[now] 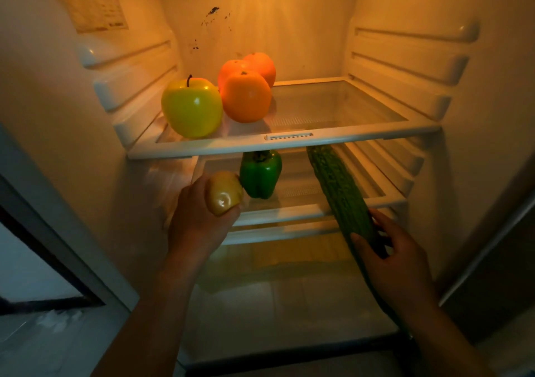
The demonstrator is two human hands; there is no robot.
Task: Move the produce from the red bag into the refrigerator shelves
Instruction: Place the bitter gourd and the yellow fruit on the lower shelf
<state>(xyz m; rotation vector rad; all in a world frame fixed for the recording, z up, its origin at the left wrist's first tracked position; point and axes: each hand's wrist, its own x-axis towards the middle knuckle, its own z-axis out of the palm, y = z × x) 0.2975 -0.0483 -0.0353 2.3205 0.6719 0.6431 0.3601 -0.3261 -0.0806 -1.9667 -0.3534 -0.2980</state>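
Inside the lit refrigerator, the upper glass shelf [333,133] carries a yellow-green apple [191,107] and three oranges [246,95] at its left. A green bell pepper [260,174] stands on the lower shelf [289,210]. My left hand [197,220] grips a small brownish potato [223,192] just in front of the lower shelf's left part, close to the pepper. My right hand [388,249] holds the near end of a long bumpy green bitter gourd [338,191], whose far end reaches under the upper shelf over the lower shelf's right side. The red bag is out of view.
Ribbed shelf rails line both inner walls [405,67]. A paper label [89,0] is stuck on the upper left wall. Below the lower shelf lies a pale crisper cover [275,304]. The open door edge [58,246] runs along the left.
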